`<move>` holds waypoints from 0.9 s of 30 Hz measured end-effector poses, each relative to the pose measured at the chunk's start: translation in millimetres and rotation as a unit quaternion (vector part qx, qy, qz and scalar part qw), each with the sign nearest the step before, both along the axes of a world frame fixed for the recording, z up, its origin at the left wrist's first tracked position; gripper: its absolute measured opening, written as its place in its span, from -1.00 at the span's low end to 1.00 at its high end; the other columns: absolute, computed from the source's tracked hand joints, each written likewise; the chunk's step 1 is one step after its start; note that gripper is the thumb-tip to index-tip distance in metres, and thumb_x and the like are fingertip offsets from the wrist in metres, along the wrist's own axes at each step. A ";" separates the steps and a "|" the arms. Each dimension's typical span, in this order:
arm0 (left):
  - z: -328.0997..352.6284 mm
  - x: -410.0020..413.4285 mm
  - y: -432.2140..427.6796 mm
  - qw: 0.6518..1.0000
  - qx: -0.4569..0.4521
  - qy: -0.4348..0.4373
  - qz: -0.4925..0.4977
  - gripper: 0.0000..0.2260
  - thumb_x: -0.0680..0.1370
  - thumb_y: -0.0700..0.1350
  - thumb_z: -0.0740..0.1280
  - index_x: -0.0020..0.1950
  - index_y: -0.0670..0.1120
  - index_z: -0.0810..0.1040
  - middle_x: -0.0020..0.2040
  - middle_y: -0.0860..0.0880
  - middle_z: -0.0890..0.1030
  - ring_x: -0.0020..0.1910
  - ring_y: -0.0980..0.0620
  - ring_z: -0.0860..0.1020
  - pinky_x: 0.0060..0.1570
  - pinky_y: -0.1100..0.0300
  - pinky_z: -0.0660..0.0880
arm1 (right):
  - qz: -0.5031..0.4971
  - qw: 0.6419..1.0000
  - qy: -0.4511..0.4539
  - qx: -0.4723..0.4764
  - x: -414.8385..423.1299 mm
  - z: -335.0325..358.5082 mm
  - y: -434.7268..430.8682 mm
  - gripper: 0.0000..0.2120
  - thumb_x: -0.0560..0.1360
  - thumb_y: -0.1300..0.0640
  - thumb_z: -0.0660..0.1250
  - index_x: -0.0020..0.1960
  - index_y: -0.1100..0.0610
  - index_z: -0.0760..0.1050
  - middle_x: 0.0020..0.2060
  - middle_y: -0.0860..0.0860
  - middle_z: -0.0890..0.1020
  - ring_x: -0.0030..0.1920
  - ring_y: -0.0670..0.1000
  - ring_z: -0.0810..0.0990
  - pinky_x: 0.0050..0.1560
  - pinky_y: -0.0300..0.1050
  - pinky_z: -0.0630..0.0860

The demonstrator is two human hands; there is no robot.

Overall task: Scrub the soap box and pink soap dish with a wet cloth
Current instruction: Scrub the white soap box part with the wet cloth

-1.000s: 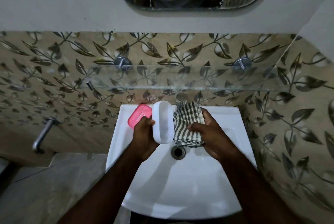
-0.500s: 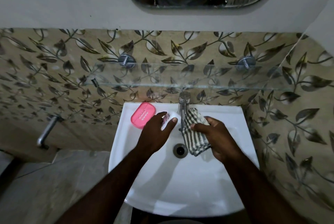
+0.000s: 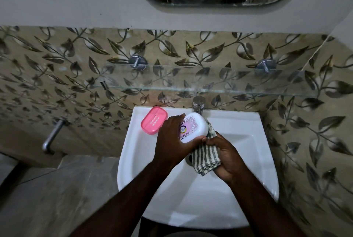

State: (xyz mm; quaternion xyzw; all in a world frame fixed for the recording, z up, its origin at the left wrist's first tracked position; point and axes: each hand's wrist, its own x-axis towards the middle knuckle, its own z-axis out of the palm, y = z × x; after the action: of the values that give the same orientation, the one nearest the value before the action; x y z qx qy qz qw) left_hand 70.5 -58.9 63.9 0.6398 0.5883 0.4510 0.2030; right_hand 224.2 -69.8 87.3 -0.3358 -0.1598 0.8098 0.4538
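Basin: your white basin (image 3: 238,189) fills the middle, fixed to the leaf-patterned wall under a glass shelf (image 3: 191,82).
Left hand: your left hand (image 3: 172,141) wraps the left side of the soap box, fingers curled over its far edge, and holds it above the bowl.
Right hand: your right hand (image 3: 227,156) has its fingers curled tight round the cloth, thumb at the box's near corner.
Cloth: the striped cloth (image 3: 205,157) is bunched and touches the box's right and lower edges.
Soap box: the white soap box (image 3: 194,126) is tilted with its printed lid up, just below the tap (image 3: 198,104).
Soap dish: the pink soap dish (image 3: 154,120) lies on the basin's back left corner, beside your left hand.
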 end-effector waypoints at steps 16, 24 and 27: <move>-5.8 6.8 0.5 0.931 -0.243 -0.273 0.022 -0.53 0.39 0.34 0.39 -0.16 -0.09 0.62 -0.21 0.01 0.69 -0.16 0.03 0.64 -0.13 0.18 0.54 | 0.138 0.941 -0.266 0.158 -10.3 -7.7 -7.7 -0.70 0.31 0.39 0.21 0.02 0.40 0.53 -0.17 0.28 0.65 -0.19 0.20 0.66 -0.11 0.09 0.61; -5.0 -21.4 4.5 0.603 -0.337 -0.721 -0.055 -0.39 0.59 0.24 0.08 0.50 -0.13 0.32 0.46 -0.26 0.37 0.43 -0.28 0.32 0.38 -0.21 0.25 | 0.036 0.989 -0.146 0.002 -4.5 7.5 -0.7 -0.77 0.46 0.45 0.21 0.11 0.36 0.44 -0.06 0.37 0.60 -0.07 0.29 0.62 0.01 0.17 0.56; -9.3 -26.1 1.7 0.579 -0.344 -0.734 -0.095 -0.34 0.56 0.29 0.09 0.48 -0.16 0.35 0.38 -0.30 0.44 0.31 -0.32 0.40 0.22 -0.22 0.36 | 0.060 0.991 -0.120 0.023 3.7 21.5 -1.6 -0.66 0.38 0.43 0.32 0.15 0.30 0.45 -0.02 0.32 0.62 -0.05 0.25 0.64 0.04 0.16 0.57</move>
State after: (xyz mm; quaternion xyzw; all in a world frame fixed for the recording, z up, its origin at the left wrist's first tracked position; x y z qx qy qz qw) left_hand 44.5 -57.2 54.6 0.0253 0.2859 0.5089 0.8115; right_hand 227.9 -71.4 108.7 -0.4102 -0.2517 0.7854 0.3893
